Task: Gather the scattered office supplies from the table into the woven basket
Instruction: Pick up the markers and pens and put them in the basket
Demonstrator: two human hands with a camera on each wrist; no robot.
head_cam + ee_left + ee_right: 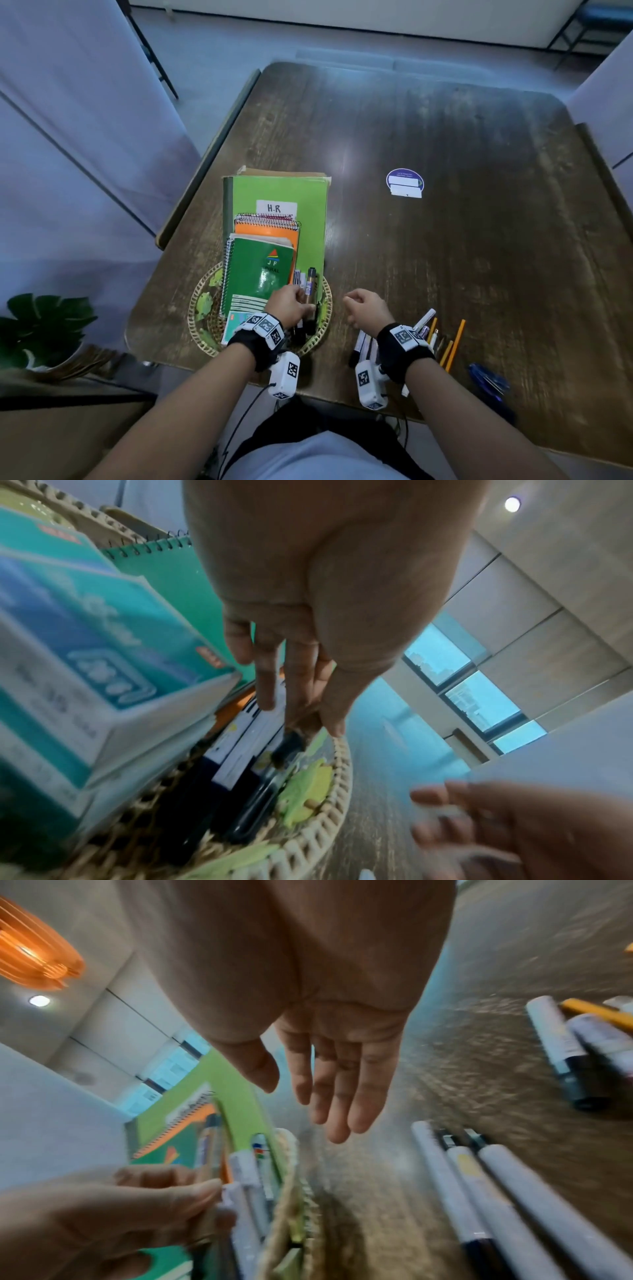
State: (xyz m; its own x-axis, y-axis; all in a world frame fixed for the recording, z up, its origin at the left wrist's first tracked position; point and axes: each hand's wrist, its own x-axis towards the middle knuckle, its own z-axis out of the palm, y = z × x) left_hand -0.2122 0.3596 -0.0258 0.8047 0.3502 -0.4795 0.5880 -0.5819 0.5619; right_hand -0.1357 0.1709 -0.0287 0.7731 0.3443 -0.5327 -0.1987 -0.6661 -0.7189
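A woven basket (195,310) sits at the table's near left, piled with a green folder (274,195), an orange spiral notebook (267,231) and a green spiral notebook (260,270). Several markers lie along its right side. My left hand (303,303) is over that side, thumb and fingers pinching a clear brownish marker (310,284) that points away from me. The right wrist view shows the same marker (207,1150). My right hand (352,301) hovers just right of the basket, fingers (337,1096) straight and holding nothing. White markers (486,1191) and yellow pencils (455,342) lie under my right wrist.
Blue pens (488,378) lie near the table's front right edge. A round purple sticker (405,181) is on the wooden table (479,222) further back. A potted plant (44,322) stands off the table at the left. A teal box (85,647) rests in the basket.
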